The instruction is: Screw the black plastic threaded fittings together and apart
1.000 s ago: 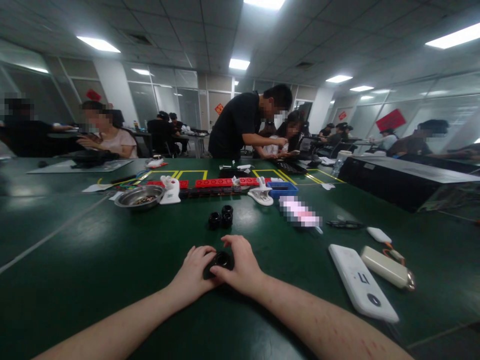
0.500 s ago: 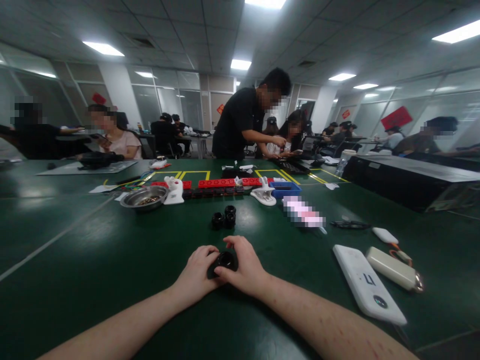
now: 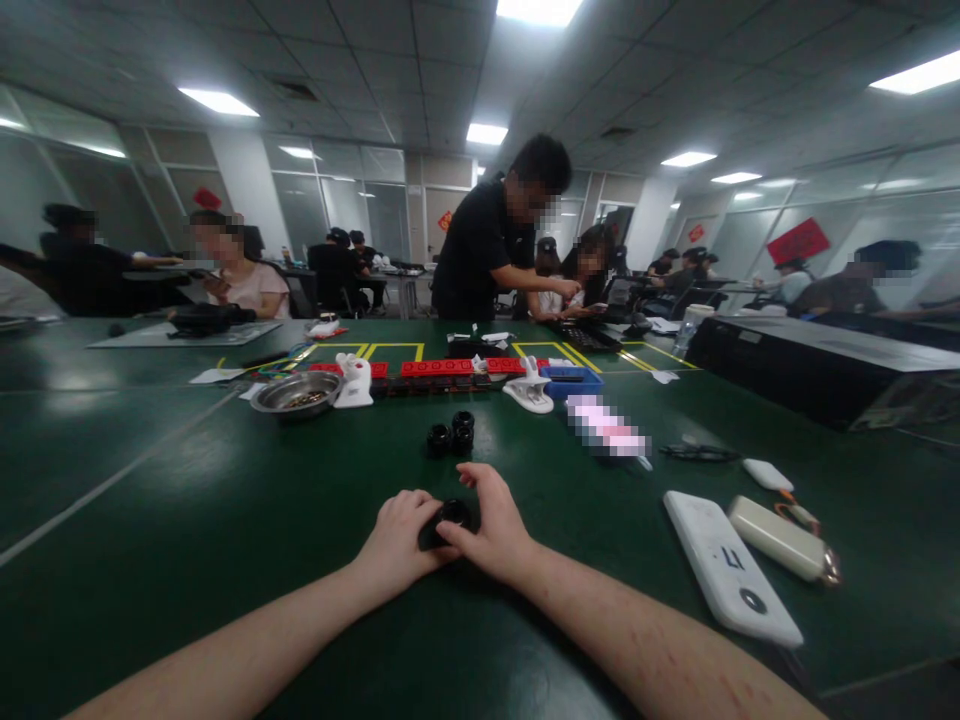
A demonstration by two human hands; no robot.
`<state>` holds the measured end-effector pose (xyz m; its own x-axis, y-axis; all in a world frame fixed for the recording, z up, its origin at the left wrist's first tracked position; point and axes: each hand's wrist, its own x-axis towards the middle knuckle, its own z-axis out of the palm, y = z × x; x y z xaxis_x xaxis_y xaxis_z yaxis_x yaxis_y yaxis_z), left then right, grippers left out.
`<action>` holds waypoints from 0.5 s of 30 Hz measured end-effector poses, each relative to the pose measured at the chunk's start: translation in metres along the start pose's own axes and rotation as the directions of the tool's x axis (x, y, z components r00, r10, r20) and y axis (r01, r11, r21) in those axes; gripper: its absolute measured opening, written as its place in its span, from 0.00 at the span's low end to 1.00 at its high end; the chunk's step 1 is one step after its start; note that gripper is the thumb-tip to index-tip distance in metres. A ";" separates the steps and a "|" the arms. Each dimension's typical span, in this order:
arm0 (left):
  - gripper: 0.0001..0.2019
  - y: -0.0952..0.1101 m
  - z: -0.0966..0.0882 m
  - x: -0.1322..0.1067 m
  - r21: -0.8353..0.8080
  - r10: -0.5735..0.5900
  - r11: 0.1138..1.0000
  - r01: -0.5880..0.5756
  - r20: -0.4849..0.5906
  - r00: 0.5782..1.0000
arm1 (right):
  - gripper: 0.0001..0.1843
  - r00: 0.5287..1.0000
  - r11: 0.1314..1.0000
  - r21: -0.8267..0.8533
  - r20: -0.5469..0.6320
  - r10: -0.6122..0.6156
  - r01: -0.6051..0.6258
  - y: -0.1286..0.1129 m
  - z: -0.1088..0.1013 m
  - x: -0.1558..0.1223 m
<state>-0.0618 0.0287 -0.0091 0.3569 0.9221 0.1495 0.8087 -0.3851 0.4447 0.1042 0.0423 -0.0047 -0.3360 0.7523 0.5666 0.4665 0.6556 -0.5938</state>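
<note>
A glossy black round part (image 3: 454, 515) with a ring-shaped top is between my two hands, low over the green table (image 3: 247, 520). My left hand (image 3: 401, 535) closes round its left side, thumb and fingers against it. On the right side my right hand (image 3: 491, 525) lays its thumb on the part's near edge, and its index finger curves above the far side. The lower fingers of both hands are partly hidden. Just beyond my hands stand three similar black parts (image 3: 452, 436) in a tight group.
Farther back are a metal bowl (image 3: 296, 397) of small pieces, white clamps (image 3: 529, 388), red strips (image 3: 442, 368) and a blue tray (image 3: 571, 382). On the right lie pliers (image 3: 699, 453), a white device (image 3: 731, 568), a cream cylinder (image 3: 780, 538) and a large black case (image 3: 810, 365). People work behind.
My right index finger has lifted slightly away from the black part, while its thumb stays on it. My view has shifted a little; the left hand keeps its hold.
</note>
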 end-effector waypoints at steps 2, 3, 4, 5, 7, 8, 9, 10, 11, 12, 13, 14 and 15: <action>0.17 0.001 -0.001 -0.001 -0.011 -0.001 1.000 0.001 0.012 1.000 | 0.28 0.999 0.999 -0.050 0.035 0.022 -0.020 0.000 0.000 0.001; 0.17 0.002 -0.002 -0.001 -0.015 0.001 1.000 0.000 0.015 1.000 | 0.26 0.998 0.997 -0.067 0.060 0.030 -0.026 0.000 0.000 0.001; 0.17 0.001 -0.001 -0.001 -0.017 0.004 1.000 -0.004 0.016 1.000 | 0.24 0.996 0.997 -0.071 0.088 0.028 -0.022 -0.001 0.000 0.001; 0.17 0.001 -0.001 -0.001 -0.017 0.008 1.000 -0.008 0.014 1.000 | 0.22 0.993 0.998 -0.061 0.115 0.010 -0.003 -0.001 -0.001 0.001; 0.17 -0.001 0.001 0.000 -0.007 0.017 1.000 -0.017 0.008 1.000 | 0.24 0.984 0.998 -0.012 0.167 -0.065 0.068 -0.002 -0.002 0.000; 0.17 -0.001 0.001 0.000 0.001 0.020 1.000 -0.020 0.004 1.000 | 0.27 0.976 0.994 0.014 0.187 -0.108 0.108 -0.002 -0.002 0.000; 0.17 -0.002 0.002 0.000 0.010 0.022 1.000 -0.022 0.001 1.000 | 0.29 0.969 0.990 0.029 0.200 -0.142 0.139 -0.002 -0.002 0.000; 0.16 -0.002 0.002 0.000 0.016 0.024 1.000 -0.024 -0.003 1.000 | 0.31 0.967 0.988 0.034 0.201 -0.156 0.152 -0.002 -0.002 0.000; 0.16 -0.001 0.002 0.000 0.020 0.026 0.999 -0.026 -0.007 1.000 | 0.32 0.971 0.989 0.030 0.189 -0.149 0.146 -0.002 -0.002 0.000; 0.15 -0.001 0.001 0.000 0.020 0.028 0.999 -0.028 -0.008 1.000 | 0.32 0.978 0.992 0.019 0.167 -0.126 0.124 -0.001 -0.002 0.000; 0.15 0.000 0.001 0.000 0.015 0.029 0.999 -0.029 -0.006 1.000 | 0.32 0.986 0.996 0.002 0.141 -0.093 0.094 -0.001 -0.001 0.001; 0.15 0.000 0.000 0.000 0.006 0.031 0.999 -0.031 0.000 1.000 | 0.31 0.992 0.998 -0.019 0.116 -0.057 0.060 0.000 0.000 0.001; 0.16 0.001 0.000 0.000 -0.004 0.034 0.999 -0.034 0.008 0.999 | 0.29 0.995 0.999 -0.041 0.101 -0.022 0.027 0.001 0.001 0.002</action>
<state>-0.0613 0.0284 -0.0086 0.3877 0.9082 0.1576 0.7942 -0.4159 0.4430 0.1035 0.0443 -0.0046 -0.4272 0.7401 0.5193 0.4906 0.6723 -0.5544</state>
